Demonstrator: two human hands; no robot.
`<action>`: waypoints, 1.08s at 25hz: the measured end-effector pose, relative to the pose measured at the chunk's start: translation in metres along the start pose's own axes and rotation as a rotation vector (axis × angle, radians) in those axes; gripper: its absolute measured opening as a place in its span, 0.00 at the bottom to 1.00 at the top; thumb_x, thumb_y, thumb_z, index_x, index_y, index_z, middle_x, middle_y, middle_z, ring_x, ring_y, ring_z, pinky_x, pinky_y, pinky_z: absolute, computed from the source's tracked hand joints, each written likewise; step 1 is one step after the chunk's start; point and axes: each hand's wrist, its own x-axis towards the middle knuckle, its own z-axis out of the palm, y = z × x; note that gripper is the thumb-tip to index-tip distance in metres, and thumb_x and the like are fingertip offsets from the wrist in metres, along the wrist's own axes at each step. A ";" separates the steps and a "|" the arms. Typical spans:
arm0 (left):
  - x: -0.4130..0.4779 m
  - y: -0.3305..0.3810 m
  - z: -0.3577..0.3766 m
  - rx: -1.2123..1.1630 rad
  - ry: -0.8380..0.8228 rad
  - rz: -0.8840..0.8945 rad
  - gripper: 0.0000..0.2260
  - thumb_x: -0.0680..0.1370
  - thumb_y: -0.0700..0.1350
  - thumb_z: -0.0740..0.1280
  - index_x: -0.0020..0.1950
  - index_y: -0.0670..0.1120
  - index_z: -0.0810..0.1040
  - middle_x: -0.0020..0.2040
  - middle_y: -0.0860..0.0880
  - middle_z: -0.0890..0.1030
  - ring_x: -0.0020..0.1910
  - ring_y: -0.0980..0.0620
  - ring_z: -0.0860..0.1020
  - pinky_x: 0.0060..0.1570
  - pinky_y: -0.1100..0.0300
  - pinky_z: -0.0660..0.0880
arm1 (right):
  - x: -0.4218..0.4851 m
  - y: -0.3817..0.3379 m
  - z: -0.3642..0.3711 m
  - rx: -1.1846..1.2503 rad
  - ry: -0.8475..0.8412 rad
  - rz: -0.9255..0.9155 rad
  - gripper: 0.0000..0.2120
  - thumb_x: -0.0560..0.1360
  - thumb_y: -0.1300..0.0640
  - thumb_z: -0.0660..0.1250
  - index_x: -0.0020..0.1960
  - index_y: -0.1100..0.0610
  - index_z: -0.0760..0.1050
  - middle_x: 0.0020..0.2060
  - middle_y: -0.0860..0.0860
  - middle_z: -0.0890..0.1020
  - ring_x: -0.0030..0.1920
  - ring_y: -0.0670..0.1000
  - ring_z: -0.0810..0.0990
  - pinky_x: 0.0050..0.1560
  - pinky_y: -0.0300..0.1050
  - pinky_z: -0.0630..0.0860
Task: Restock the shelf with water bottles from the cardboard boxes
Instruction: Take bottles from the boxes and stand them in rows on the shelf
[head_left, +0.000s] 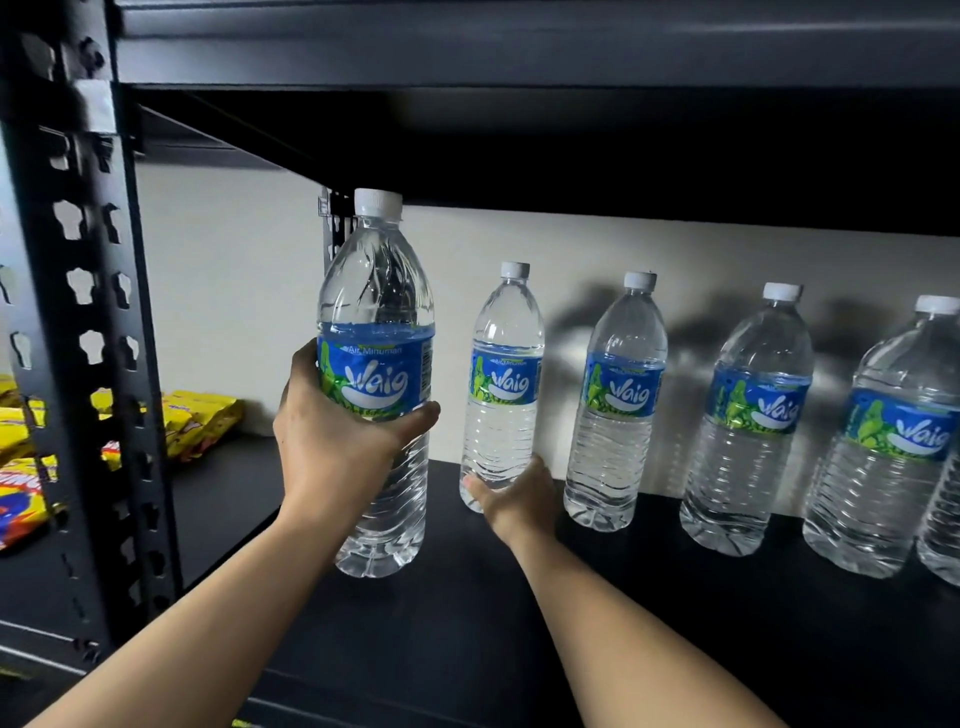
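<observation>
Two water bottles in hand at black shelf (467, 623).
Near shelf's front left, left hand (337, 441) grips front bottle (376, 291) round its label, upright; right hand (514, 493) wraps base of back-row bottle (506, 332) standing by the wall, more bottles (618, 395) lined up rightward.

Far-right bottle (946, 535) is being cut off by the frame edge (only a sliver). Fingers of the left hand (332, 441) are being hidden behind the held bottle (376, 291), right hand's (514, 499) behind the second bottle (501, 415).
</observation>
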 end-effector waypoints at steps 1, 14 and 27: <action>0.000 0.000 0.000 0.004 0.002 -0.001 0.38 0.58 0.48 0.85 0.63 0.50 0.71 0.53 0.51 0.80 0.50 0.50 0.78 0.49 0.60 0.71 | 0.000 -0.001 0.000 0.001 -0.009 0.005 0.37 0.66 0.46 0.79 0.67 0.59 0.69 0.63 0.55 0.77 0.63 0.54 0.76 0.59 0.41 0.70; 0.031 -0.024 0.038 0.026 -0.029 0.023 0.34 0.59 0.45 0.84 0.59 0.52 0.70 0.52 0.51 0.79 0.49 0.51 0.78 0.48 0.61 0.72 | -0.040 0.037 -0.039 -0.676 -0.405 -0.235 0.42 0.77 0.30 0.49 0.80 0.58 0.51 0.80 0.53 0.52 0.80 0.52 0.47 0.78 0.52 0.45; 0.064 -0.079 0.078 0.156 -0.090 0.009 0.41 0.63 0.49 0.83 0.72 0.48 0.68 0.60 0.50 0.78 0.55 0.53 0.73 0.57 0.60 0.68 | -0.040 0.039 -0.036 -0.646 -0.407 -0.237 0.43 0.77 0.31 0.50 0.80 0.60 0.50 0.80 0.53 0.51 0.80 0.52 0.46 0.78 0.52 0.44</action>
